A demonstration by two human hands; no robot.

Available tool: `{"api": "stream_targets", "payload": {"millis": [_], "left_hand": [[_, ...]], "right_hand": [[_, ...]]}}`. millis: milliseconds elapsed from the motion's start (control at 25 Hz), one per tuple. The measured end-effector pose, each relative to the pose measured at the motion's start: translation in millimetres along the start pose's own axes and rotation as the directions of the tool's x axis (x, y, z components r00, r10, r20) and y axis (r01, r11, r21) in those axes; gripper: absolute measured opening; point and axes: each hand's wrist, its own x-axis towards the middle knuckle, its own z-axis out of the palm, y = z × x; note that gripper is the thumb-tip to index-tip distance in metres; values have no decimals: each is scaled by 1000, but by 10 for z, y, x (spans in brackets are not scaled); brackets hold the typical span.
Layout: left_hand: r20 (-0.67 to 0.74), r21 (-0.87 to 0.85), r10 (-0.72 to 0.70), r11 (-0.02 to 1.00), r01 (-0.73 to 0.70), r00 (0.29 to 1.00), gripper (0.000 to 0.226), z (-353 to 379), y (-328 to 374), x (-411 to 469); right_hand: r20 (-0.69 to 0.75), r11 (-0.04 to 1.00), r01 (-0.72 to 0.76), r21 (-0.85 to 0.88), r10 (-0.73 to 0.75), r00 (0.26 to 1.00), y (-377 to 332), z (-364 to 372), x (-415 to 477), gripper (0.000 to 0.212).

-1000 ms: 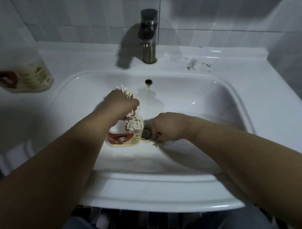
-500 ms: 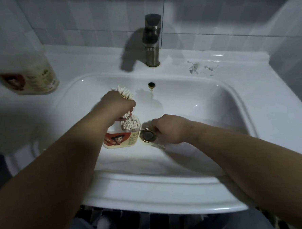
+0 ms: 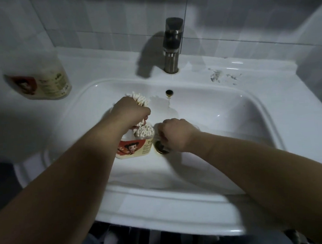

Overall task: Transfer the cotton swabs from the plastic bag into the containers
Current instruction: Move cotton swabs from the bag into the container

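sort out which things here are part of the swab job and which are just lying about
Part of the job: left hand gripping a bunch of swabs; container in the sink, partly filled; second container on the counter; right hand beside the first one.
Just there: tap; drain; smudges on the counter.

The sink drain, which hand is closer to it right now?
Right. The right hand partly covers the drain; the left hand is farther left, gripping swabs above the container.

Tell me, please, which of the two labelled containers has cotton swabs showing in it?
The container in the sink basin, below the left hand, swabs filling its top; the other stands on the counter.
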Motion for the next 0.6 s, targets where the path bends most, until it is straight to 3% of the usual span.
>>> {"api": "stream_targets", "payload": {"millis": [200,400,600], "left_hand": [[-11,38,7,999,-7,1000,14,2,-13,24],[-3,30,5,1000,-5,1000,14,19,-12,36],[24,-7,8,1000,-8,1000,15,45,-24,37]], "right_hand": [[-67,999,23,-43,-26,997,-38,239,137,32],[-30,989,-39,-143,35,999,-31,168,126,12],[94,974,-51,-221,73,993,-38,127,85,17]]}}
